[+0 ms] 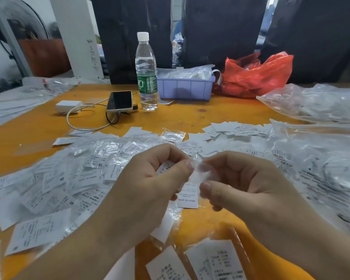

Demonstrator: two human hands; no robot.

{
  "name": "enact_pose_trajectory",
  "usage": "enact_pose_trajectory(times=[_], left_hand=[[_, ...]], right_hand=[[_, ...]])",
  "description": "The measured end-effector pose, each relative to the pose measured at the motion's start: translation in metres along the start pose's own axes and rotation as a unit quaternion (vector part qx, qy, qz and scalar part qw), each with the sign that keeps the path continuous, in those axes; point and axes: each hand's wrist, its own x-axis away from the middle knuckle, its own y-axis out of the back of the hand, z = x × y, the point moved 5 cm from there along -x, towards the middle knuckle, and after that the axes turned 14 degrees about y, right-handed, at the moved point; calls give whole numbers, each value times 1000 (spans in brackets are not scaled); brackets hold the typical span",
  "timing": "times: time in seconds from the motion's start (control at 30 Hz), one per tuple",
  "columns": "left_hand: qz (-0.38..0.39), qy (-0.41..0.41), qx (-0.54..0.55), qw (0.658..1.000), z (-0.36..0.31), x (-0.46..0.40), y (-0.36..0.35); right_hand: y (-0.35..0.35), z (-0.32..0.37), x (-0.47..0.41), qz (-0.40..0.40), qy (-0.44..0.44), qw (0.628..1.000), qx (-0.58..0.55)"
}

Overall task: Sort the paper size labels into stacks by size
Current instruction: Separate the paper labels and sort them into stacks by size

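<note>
Fingers (187, 165) on my left hand (148, 190) pinch the top of a label (188, 196), thumb over curled fingers. Right hand (249, 184) pinches a small clear sleeve (200, 172) at the same spot, thumb against forefinger. Looks like I'm pulling the label out of its sleeve, or the sleeve off it; can't tell which is sliding.

Label hangs between both hands, just above the surface (200, 114), near its front middle. Long axis runs near vertical in view, top edge up in the pinch, free end toward me. "MADE IN CHINA" reads upright at the bottom. Size letter is not visible, likely hidden under my fingers.

To do this well: hold the label by one corner only, strip the sleeve along the long axis, not sideways, so the paper doesn't crease or tear. Then read the size before dropping it.

Around it: loose pile (65, 178) left, still mixed, with XL, M and S showing. Tidier stack (236, 128) at far right. Bags (319, 158) of more labels on the right. Behind: bottle (146, 71), phone (120, 102), bin (185, 87).
</note>
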Motion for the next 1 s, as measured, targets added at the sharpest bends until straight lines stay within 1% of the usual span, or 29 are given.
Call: enact_pose_trajectory(times=[0.1, 0.27, 0.33, 0.53, 0.7, 0.87, 1.0], left_hand=[[3, 15, 25, 1000, 3, -2, 1], [15, 25, 28, 999, 4, -2, -2], [21, 28, 32, 999, 4, -1, -4], [9, 31, 36, 999, 3, -2, 0], [-2, 34, 20, 999, 6, -3, 3], [17, 27, 17, 999, 6, -3, -1], [22, 24, 7, 999, 4, -2, -2]], right_hand=[[0, -3, 0, 6, -9, 1000, 9], [15, -4, -4, -68, -5, 998, -7], [19, -5, -5, -85, -7, 996, -16], [16, -7, -2, -84, -30, 996, -23], [14, -5, -3, -82, -27, 996, -23], [12, -3, -3, -76, -34, 996, -34], [11, -1, -3, -68, -40, 997, -18]])
